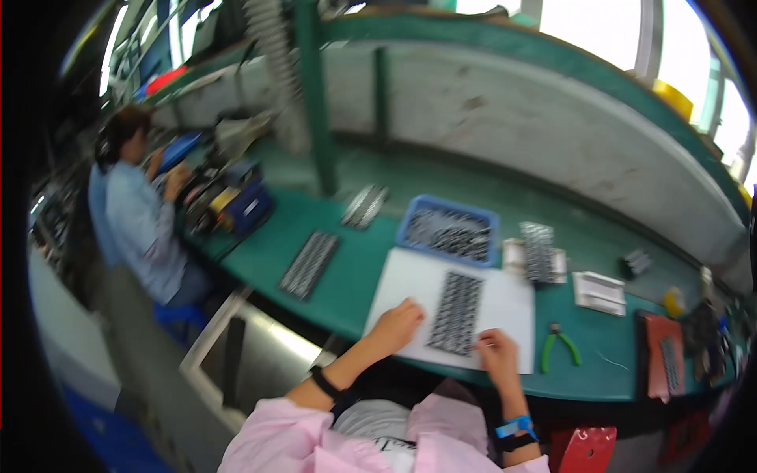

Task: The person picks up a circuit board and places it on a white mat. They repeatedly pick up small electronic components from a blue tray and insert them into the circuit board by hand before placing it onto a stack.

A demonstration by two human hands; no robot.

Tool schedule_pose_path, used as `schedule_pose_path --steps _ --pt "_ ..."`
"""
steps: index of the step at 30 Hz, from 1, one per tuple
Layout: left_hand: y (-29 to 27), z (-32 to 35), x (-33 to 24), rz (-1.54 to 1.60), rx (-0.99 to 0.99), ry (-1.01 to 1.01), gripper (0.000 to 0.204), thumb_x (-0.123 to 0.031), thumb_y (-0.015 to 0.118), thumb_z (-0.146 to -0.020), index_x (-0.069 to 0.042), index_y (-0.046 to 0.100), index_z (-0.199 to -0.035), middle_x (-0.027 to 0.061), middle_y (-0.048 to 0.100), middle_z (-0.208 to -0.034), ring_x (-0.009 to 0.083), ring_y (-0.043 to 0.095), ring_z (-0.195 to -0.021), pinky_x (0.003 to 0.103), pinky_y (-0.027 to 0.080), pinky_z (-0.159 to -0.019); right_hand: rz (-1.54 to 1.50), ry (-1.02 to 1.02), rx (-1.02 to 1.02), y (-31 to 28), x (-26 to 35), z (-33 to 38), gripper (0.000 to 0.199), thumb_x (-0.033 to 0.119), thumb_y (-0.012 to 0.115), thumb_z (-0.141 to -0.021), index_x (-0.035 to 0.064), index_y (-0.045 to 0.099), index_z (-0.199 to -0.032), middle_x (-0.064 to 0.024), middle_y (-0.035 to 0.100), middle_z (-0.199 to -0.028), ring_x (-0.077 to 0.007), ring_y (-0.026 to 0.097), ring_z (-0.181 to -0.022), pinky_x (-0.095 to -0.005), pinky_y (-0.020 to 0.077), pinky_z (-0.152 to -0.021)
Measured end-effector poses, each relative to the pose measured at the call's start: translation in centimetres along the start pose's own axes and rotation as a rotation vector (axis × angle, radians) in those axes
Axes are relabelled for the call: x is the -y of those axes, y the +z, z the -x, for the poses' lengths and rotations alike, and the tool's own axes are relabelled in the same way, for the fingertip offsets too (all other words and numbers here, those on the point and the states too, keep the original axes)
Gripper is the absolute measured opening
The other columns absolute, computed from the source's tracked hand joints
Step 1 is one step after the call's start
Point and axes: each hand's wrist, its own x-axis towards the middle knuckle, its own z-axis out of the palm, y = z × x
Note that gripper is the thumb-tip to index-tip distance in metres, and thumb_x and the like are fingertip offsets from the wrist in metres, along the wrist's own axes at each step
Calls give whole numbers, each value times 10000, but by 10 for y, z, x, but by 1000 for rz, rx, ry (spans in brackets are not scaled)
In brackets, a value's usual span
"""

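A rectangular block of small dark parts in close rows (456, 313) lies on a white sheet (394, 288) right in front of me. To the left of the block is my left hand (397, 325), its fingers curled together above the sheet; whatever they may hold is hidden. My right hand (497, 352) is at the block's lower right edge, with thumb and fingers drawn into a pinch. Anything between those fingertips is too small to make out. Behind the sheet, a blue plastic bin (494, 256) contains many loose small dark parts.
Another dark block (310, 265) and a silvery one (365, 206) lie leftward on the green bench. Rightward are a silvery block (538, 251) on a white holder, a white tray (599, 292), green-handled pliers (559, 349) and a brown case (656, 355). A co-worker (142, 213) sits at far left.
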Motion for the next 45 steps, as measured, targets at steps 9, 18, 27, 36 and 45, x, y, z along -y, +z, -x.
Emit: schedule_pose_path --steps 9,18,27,36,45 --pt "-6 4 -3 -32 -40 -123 58 -100 538 -741 -55 509 -766 88 483 -773 270 526 -668 348 434 -585 257 -56 -123 7 15 -12 40 -46 518 -711 -26 500 -741 -92 528 -650 -139 464 -518 -257 365 -463" --pt "0 12 -8 -47 -119 -90 84 -91 540 -741 -34 480 -734 86 449 -765 254 524 -693 349 438 -580 481 -278 -200 9 -2 -1 71 -73 519 -659 -28 490 -707 -87 412 -679 -205 427 -595 -273 340 -513" --pt "3 11 -9 -30 -58 -139 77 -116 535 -759 -47 500 -759 70 446 -761 237 526 -693 335 431 -587 554 -186 -104 -5 2 -4 66 -63 510 -652 -33 493 -707 -108 434 -684 -222 436 -589 -291 350 -519" --pt "-12 6 -6 24 -149 -202 54 -52 559 -711 -59 516 -745 76 500 -733 253 526 -639 325 422 -530 413 -85 88 -18 27 -48 52 -29 557 -683 -24 524 -723 -87 498 -643 -161 505 -599 -253 404 -552" --pt "-2 5 -10 82 -141 -225 101 -38 601 -701 -53 508 -735 52 506 -704 217 512 -541 294 384 -460 509 -158 295 -6 27 -92 55 -40 553 -693 -24 530 -741 -102 510 -705 -203 519 -598 -273 425 -545"
